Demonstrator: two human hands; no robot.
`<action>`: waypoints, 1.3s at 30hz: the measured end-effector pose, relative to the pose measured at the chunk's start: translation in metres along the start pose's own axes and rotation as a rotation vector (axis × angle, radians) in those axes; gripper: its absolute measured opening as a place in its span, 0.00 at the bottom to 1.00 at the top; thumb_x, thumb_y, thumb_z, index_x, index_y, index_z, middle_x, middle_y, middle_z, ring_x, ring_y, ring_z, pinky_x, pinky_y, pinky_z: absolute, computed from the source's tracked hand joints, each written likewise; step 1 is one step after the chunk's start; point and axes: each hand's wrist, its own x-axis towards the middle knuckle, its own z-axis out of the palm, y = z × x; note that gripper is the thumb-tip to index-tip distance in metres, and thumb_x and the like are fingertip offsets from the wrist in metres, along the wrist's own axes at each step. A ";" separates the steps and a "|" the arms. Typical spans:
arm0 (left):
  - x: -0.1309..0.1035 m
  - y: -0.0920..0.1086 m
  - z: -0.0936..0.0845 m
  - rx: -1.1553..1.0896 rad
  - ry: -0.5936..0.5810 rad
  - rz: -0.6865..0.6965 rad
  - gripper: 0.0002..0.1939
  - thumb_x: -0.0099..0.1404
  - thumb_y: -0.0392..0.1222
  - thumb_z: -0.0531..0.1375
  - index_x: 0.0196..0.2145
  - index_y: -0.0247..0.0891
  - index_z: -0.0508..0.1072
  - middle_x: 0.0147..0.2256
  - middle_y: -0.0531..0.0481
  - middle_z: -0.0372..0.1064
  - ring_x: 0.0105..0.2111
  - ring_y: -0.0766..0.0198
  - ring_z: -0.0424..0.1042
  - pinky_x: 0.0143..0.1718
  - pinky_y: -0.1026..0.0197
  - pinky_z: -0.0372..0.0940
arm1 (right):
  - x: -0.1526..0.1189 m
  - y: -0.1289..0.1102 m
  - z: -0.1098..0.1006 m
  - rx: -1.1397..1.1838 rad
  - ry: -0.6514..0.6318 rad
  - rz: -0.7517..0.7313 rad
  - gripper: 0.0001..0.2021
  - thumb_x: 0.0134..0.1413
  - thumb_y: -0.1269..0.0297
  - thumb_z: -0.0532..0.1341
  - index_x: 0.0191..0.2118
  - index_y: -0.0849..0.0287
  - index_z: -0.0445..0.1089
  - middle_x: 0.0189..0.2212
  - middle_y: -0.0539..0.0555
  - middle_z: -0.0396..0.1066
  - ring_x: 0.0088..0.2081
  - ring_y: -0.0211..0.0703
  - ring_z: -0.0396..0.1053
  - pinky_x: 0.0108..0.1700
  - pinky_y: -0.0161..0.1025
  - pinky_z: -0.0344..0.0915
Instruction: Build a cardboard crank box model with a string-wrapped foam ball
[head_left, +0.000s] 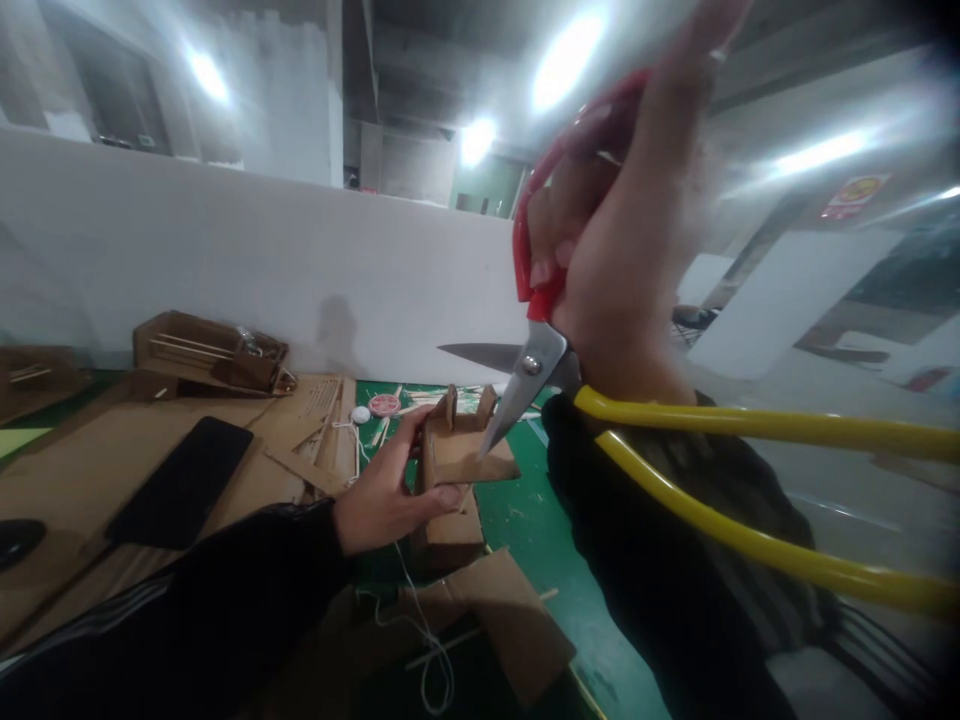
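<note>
My right hand (626,220) is raised at the upper right, its fingers wrapped round the red handle of a pair of scissors (531,366). The blades are spread, one pointing left and the other down toward the cardboard. Two yellow handle bars reach from the pivot area to the right edge, across my dark sleeve. Low in the middle, my left hand (394,487) grips a small brown cardboard structure (465,455), thumb at its near edge and fingers on its left side. Two upright tabs stand at its far edge. The lower blade's tip overlaps its top; whether it touches, I cannot tell.
A black phone (184,485) lies on cardboard sheets at left, below a cardboard model (206,350). Thin wooden sticks and a pink round piece (385,405) lie on the green table (600,620). White string (431,650) and a cardboard scrap (517,625) are nearer. A white partition (247,270) stands behind.
</note>
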 end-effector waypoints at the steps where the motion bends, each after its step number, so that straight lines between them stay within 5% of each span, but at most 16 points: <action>1: 0.000 0.000 0.000 -0.003 -0.003 0.004 0.41 0.61 0.49 0.64 0.64 0.43 0.47 0.62 0.39 0.55 0.61 0.43 0.57 0.60 0.43 0.54 | 0.000 0.000 -0.001 -0.015 -0.014 0.005 0.28 0.68 0.54 0.44 0.16 0.54 0.59 0.11 0.43 0.50 0.11 0.33 0.49 0.11 0.37 0.47; 5: 0.000 -0.002 -0.001 0.029 -0.003 -0.002 0.41 0.61 0.49 0.64 0.64 0.43 0.47 0.61 0.38 0.56 0.59 0.43 0.59 0.59 0.44 0.56 | 0.000 0.001 -0.006 -0.008 -0.081 0.038 0.26 0.67 0.59 0.45 0.16 0.49 0.63 0.12 0.46 0.54 0.12 0.37 0.53 0.12 0.39 0.51; 17: -0.001 -0.004 0.000 0.057 0.021 0.015 0.41 0.60 0.47 0.64 0.64 0.41 0.48 0.62 0.38 0.55 0.62 0.43 0.55 0.62 0.44 0.50 | 0.000 0.013 0.002 -0.016 0.024 0.000 0.26 0.66 0.49 0.49 0.17 0.52 0.57 0.12 0.44 0.48 0.13 0.35 0.47 0.15 0.39 0.47; 28: -0.002 -0.009 -0.002 0.034 0.008 -0.010 0.41 0.62 0.49 0.62 0.65 0.43 0.45 0.62 0.39 0.56 0.61 0.42 0.56 0.60 0.43 0.53 | 0.002 0.005 0.000 -0.018 -0.035 0.055 0.21 0.68 0.59 0.47 0.21 0.52 0.56 0.12 0.42 0.51 0.12 0.36 0.48 0.14 0.37 0.48; 39: -0.002 -0.012 0.000 0.013 0.006 -0.017 0.41 0.62 0.47 0.63 0.65 0.44 0.45 0.61 0.38 0.56 0.60 0.43 0.57 0.61 0.42 0.52 | 0.005 0.015 0.002 0.082 -0.052 -0.034 0.18 0.63 0.55 0.55 0.22 0.52 0.58 0.12 0.42 0.50 0.13 0.35 0.48 0.14 0.37 0.46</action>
